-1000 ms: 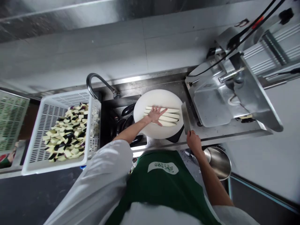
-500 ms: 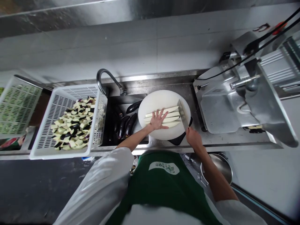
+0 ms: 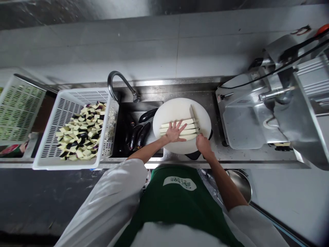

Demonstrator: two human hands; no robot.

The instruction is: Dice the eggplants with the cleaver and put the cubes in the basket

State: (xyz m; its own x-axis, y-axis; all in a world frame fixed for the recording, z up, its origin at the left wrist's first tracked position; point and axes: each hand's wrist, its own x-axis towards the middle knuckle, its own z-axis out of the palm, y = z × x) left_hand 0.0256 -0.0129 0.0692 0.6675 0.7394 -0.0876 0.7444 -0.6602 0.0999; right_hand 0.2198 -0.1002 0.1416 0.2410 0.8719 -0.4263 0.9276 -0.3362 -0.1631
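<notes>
While the left hand [image 3: 174,132] lies flat with its fingers spread over about four pale, long eggplant strips [image 3: 190,131], the right hand [image 3: 204,143] is wrapped around the handle of one cleaver [image 3: 194,116], whose thin metal blade points towards eleven o'clock and crosses the strips near their three-o'clock ends; how deep it sits, I cannot tell. The strips rest on one round, smooth white cutting board [image 3: 174,108] on the stainless-steel worktop [image 3: 241,157]. At the board's nine o'clock, three glossy, dark whole eggplants [image 3: 144,134] show clearly in the sink [image 3: 153,133], with others too shadowed to count. One curved metal faucet [image 3: 128,84] stands at ten o'clock. Farther out at nine are two slotted plastic baskets, the nearer white basket [image 3: 64,167] holding many blocky eggplant chunks [image 3: 82,135], some black-skinned. One metal slicer [image 3: 241,127] sits at three o'clock, and one round, shiny pot [image 3: 243,185] at four, below the worktop's edge
</notes>
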